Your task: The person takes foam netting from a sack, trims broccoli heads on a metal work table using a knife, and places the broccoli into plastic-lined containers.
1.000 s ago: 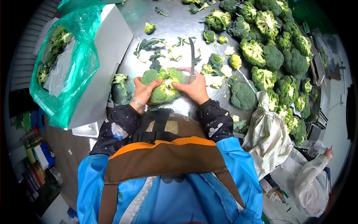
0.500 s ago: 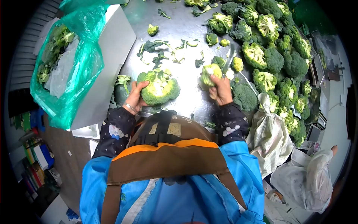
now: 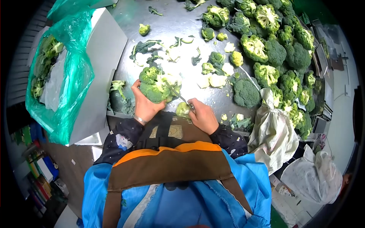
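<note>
A broccoli head (image 3: pixel 155 90) is held in my left hand (image 3: pixel 145 104), fingers wrapped round its left and near side, above the metal table. My right hand (image 3: pixel 203 117) is closed round a knife, its handle mostly hidden in the fist. The thin knife blade (image 3: pixel 176 92) points up and left, its tip against the right side of the head. A small pale green floret (image 3: pixel 183 110) sits just left of my right fingers; I cannot tell whether they touch it. Cut pale pieces (image 3: pixel 217 80) lie on the table beyond the right hand.
A heap of broccoli heads (image 3: pixel 275 53) covers the table's right side. At left stands a white box (image 3: pixel 104 45) with a green plastic bag (image 3: pixel 78 68) over it. Leaf scraps (image 3: pixel 143 47) lie on the metal table (image 3: pixel 133 9). A tied whitish sack (image 3: pixel 272 133) is at right.
My right hand has come left and nearer my body, bringing the knife to the broccoli head. The piece it held is out of that grip. My left hand has tilted the head.
</note>
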Available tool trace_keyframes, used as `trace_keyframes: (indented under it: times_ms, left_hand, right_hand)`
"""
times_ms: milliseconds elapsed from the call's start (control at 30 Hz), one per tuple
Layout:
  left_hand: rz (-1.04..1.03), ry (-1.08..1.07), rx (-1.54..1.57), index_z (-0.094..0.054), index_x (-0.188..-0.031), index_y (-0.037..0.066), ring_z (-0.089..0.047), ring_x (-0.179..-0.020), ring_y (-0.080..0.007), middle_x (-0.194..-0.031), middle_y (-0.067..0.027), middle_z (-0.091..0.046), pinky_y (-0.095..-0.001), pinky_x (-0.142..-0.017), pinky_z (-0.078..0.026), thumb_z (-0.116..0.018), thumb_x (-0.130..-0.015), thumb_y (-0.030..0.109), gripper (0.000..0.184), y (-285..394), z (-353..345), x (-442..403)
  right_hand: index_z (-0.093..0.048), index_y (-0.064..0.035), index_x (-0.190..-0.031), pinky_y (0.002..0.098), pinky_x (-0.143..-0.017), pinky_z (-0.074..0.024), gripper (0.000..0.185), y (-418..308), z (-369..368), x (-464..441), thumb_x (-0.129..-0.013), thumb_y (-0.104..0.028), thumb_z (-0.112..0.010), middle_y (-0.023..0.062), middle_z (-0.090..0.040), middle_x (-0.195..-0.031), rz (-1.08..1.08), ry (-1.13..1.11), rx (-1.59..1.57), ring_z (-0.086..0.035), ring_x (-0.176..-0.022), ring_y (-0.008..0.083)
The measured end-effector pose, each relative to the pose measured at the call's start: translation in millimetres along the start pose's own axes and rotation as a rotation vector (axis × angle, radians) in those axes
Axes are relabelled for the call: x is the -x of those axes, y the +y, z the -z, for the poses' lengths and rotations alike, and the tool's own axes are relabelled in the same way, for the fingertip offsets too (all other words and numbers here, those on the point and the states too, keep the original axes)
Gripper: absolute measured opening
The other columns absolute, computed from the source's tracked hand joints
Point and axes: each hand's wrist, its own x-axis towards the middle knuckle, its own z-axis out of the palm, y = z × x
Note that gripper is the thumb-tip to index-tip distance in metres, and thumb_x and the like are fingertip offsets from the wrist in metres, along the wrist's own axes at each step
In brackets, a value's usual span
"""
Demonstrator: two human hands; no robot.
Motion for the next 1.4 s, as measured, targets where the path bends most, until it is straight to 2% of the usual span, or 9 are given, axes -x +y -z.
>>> trace_keyframes:
  times_ms: [133,333,367,500,633,833,933,1067,1400]
  left_hand:
    - [0.003,0.005,-0.019,-0.020,-0.123,-0.005,-0.044,-0.108,-0.0288,-0.113,-0.0196,-0.036,-0.0372,-0.095,-0.038,-0.080,-0.060,0.015,0.090,2,0,-5]
    - [0.113,0.058,0.048,-0.027,-0.115,-0.008,-0.042,-0.105,-0.0304,-0.110,-0.0197,-0.035,-0.0385,-0.092,-0.038,-0.081,-0.058,0.017,0.082,-9,-9,-22]
    - [0.230,0.051,0.205,-0.030,-0.111,-0.008,-0.044,-0.103,-0.0320,-0.109,-0.0199,-0.036,-0.0392,-0.090,-0.040,-0.081,-0.058,0.019,0.078,-2,-6,-27]
    - [0.086,0.052,-0.079,-0.030,-0.112,-0.008,-0.046,-0.102,-0.0353,-0.109,-0.0217,-0.037,-0.0405,-0.088,-0.041,-0.081,-0.058,0.021,0.080,4,-10,-27]
    - [0.121,0.024,0.045,-0.029,-0.114,-0.007,-0.046,-0.101,-0.0341,-0.109,-0.0211,-0.036,-0.0399,-0.088,-0.042,-0.081,-0.058,0.020,0.082,-8,-10,-26]
    - [0.308,-0.117,0.555,-0.027,-0.128,0.004,-0.049,-0.105,-0.0216,-0.115,-0.0139,-0.044,-0.0330,-0.091,-0.043,-0.072,-0.057,0.000,0.083,-53,37,-10]
    - [0.213,-0.197,0.331,-0.030,-0.128,0.006,-0.049,-0.107,-0.0217,-0.115,-0.0119,-0.045,-0.0326,-0.091,-0.044,-0.070,-0.055,-0.003,0.083,-39,51,-12]
    - [-0.158,-0.127,-0.151,-0.044,-0.119,0.007,-0.049,-0.106,-0.0332,-0.113,-0.0137,-0.048,-0.0372,-0.088,-0.044,-0.071,-0.053,0.000,0.071,21,46,-26]
    - [-0.207,-0.178,-0.271,-0.047,-0.117,0.010,-0.046,-0.107,-0.0392,-0.114,-0.0144,-0.049,-0.0417,-0.087,-0.043,-0.069,-0.059,0.002,0.062,42,24,-37]
  right_hand:
    - [-0.046,-0.0031,-0.102,0.0478,-0.065,-0.0474,0.025,-10,-3,-16,-0.079,-0.006,-0.055,0.0201,-0.061,-0.080,-0.025,-0.127,0.064,-0.059,-0.074,0.0410]
    - [-0.044,0.0036,-0.093,0.0509,-0.058,-0.0476,0.016,-4,-33,-50,-0.080,-0.004,-0.049,0.0236,-0.059,-0.066,-0.055,-0.084,0.228,-0.059,-0.064,0.0435]
    - [-0.044,0.0034,-0.093,0.0500,-0.060,-0.0490,0.016,-11,-27,-55,-0.079,-0.004,-0.048,0.0245,-0.060,-0.067,-0.076,-0.134,0.223,-0.061,-0.065,0.0430]
    - [-0.044,0.0029,-0.094,0.0506,-0.065,-0.0503,0.017,-22,-9,-48,-0.078,-0.003,-0.048,0.0266,-0.062,-0.074,-0.210,-0.266,0.337,-0.063,-0.071,0.0440]
    - [-0.049,0.0075,-0.101,0.0483,-0.075,-0.0497,0.026,23,-30,-96,-0.078,-0.005,-0.049,0.0294,-0.062,-0.083,-0.302,-0.364,0.272,-0.061,-0.085,0.0445]
    - [-0.052,0.0031,-0.104,0.0474,-0.073,-0.0481,0.028,26,45,-58,-0.081,-0.012,-0.053,0.0288,-0.061,-0.077,-0.358,-0.058,0.181,-0.061,-0.080,0.0428]
    - [-0.054,-0.0054,-0.108,0.0443,-0.058,-0.0462,0.027,15,54,-38,-0.083,-0.015,-0.056,0.0214,-0.057,-0.063,-0.177,-0.102,0.138,-0.058,-0.062,0.0406]
    - [-0.052,-0.0110,-0.101,0.0471,-0.058,-0.0467,0.021,-10,47,-10,-0.081,-0.016,-0.055,0.0165,-0.063,-0.071,-0.022,-0.220,0.373,-0.061,-0.066,0.0377]
    - [-0.049,0.0013,-0.092,0.0482,-0.063,-0.0485,0.014,-16,21,-27,-0.083,-0.009,-0.048,0.0213,-0.062,-0.069,-0.133,-0.254,0.472,-0.063,-0.069,0.0392]
